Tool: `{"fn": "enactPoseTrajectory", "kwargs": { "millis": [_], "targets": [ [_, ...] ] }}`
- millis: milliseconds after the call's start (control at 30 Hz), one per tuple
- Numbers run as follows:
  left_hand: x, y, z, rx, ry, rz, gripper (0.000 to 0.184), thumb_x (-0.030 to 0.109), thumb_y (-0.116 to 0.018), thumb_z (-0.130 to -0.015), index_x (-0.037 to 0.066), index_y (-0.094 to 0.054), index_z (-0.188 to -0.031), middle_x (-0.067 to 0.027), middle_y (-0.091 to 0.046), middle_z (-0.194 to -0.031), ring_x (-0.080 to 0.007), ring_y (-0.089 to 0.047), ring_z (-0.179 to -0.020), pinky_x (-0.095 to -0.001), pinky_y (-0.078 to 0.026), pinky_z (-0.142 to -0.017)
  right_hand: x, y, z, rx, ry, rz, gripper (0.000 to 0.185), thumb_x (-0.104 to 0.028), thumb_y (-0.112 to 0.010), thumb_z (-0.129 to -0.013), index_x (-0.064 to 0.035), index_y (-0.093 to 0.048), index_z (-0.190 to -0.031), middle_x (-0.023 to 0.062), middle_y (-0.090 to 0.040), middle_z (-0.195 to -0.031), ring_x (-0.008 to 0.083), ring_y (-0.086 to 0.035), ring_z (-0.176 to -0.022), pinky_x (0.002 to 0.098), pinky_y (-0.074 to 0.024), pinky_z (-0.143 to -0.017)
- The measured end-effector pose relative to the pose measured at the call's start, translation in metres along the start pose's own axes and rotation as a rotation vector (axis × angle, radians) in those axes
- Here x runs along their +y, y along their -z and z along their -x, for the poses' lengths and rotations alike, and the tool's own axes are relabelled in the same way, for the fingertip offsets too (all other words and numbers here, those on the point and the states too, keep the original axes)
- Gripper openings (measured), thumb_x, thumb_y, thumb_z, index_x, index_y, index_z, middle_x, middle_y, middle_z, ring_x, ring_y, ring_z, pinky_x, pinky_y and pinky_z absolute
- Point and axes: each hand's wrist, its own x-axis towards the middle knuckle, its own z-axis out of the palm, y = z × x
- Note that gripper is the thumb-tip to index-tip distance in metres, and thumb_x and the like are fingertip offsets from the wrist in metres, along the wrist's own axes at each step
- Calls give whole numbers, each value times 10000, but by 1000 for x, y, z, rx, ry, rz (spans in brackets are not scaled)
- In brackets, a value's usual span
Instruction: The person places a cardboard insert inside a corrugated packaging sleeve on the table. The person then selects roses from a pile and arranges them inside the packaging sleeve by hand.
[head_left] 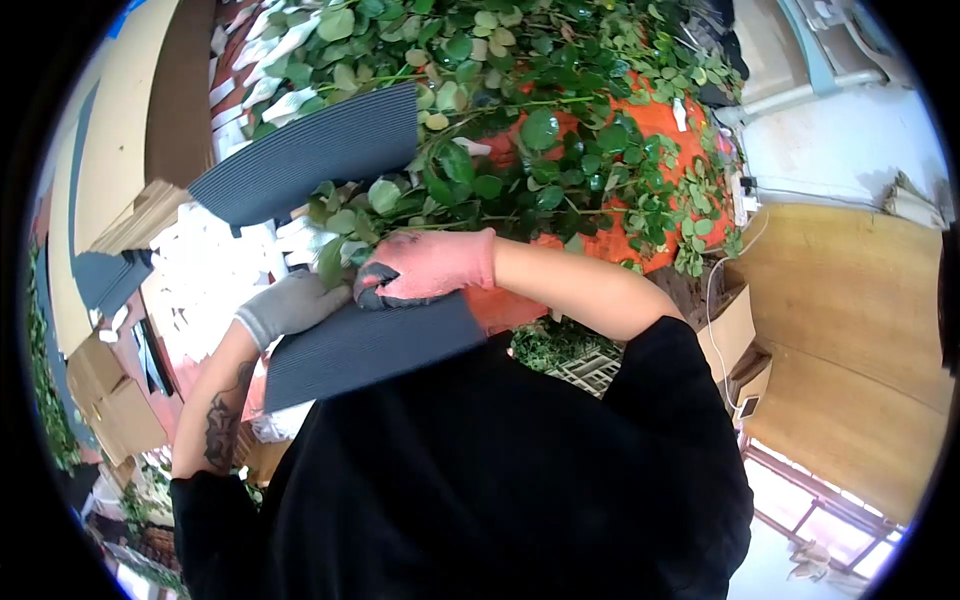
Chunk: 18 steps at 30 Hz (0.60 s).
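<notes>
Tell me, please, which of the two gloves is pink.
The pink glove is on the right hand, dark at the fingers; the left hand wears the grey glove.

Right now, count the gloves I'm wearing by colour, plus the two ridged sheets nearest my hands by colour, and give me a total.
Grey glove: 1
Pink-and-black glove: 1
Dark grey ridged sheets: 2 (lower sheet, upper sheet)
Total: 4
</notes>
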Motion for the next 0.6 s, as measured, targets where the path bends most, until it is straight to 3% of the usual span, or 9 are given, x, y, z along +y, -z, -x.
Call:
{"fn": "enactPoseTrajectory", "kwargs": {
  "millis": [33,133,167,200,267,333,433,533,600],
  "targets": [
    [-19,-15,-10,64,-84,46,489,448,-332,-936,59,-535,-1153,-251,-629,-955,-401,-593,-931,-446,-423,-870,5,-8,-7,-97,-117,116,393,-355,-496,-876,-120,-547,-1187,180,-542,-1172,338,-510,-1110,377,-408,-945],
    [14,5,10,-76,224,-11,530,484,-305,-927,60,-572,-1099,-254,-632,-903,-393,-613,-882,-472,-448,-812,14,-15,-14,-286,-31,-369,549,-486,-399,-920,-102,-479,-1305,136,-487,-1307,263,-456,-1209,336,-319,-1040],
    [-5,-10,4,12,60,-38,507,467,-311,-924,66,-590,-1059,-243,-634,-914,-394,-614,-866,-475,-450,-814,26,-25,-17,-218,28,-433,498,-412,-445,-932,-48,-492,-1269,87,-554,-1226,164,-506,-1114,323,-397,-954],
    [-6,-9,2,-89,91,-81,479,434,-314,-926,58,-568,-1079,-231,-632,-952,-392,-607,-887,-476,-449,-823,-4,-6,-8,-231,42,-185,533,-438,-437,-932,-60,-468,-1306,98,-518,-1279,181,-486,-1148,304,-374,-985],
    [-7,-16,16,-3,-127,-61,561,445,-314,-932,-31,-587,-1046,-252,-620,-958,-398,-579,-950,-438,-415,-887,-12,-12,-6,-299,31,-405,569,-462,-413,-935,-47,-446,-1324,123,-475,-1325,229,-468,-1187,299,-347,-1011],
    [-8,-17,26,23,50,68,568,446,-346,-918,-55,-598,-1006,-253,-621,-956,-373,-594,-926,-406,-432,-868,-21,-17,-6,-332,-81,-501,580,-463,-402,-936,-39,-433,-1331,129,-461,-1339,245,-457,-1204,292,-326,-1026],
    [-13,-10,15,-121,63,63,578,461,-399,-895,-75,-601,-979,-249,-625,-960,-336,-608,-907,-367,-447,-858,-3,-14,-16,-355,-7,-438,558,-440,-415,-936,-24,-455,-1305,124,-474,-1326,215,-463,-1191,286,-332,-1016],
    [-36,-18,43,264,-248,384,370,279,-504,-885,-31,-619,-1051,-156,-659,-965,-254,-623,-838,-323,-469,-835,-3,-10,-32,-374,-25,-430,526,-409,-409,-941,-21,-463,-1292,138,-495,-1304,243,-476,-1184,300,-342,-1013],
    [-49,-27,72,335,-186,606,302,195,-537,-853,2,-628,-1068,-132,-657,-996,-229,-619,-857,-314,-476,-830,14,-8,-41,-310,100,-176,496,-376,-416,-940,-20,-472,-1281,143,-507,-1293,266,-478,-1186,310,-347,-1009]
  ]
}}
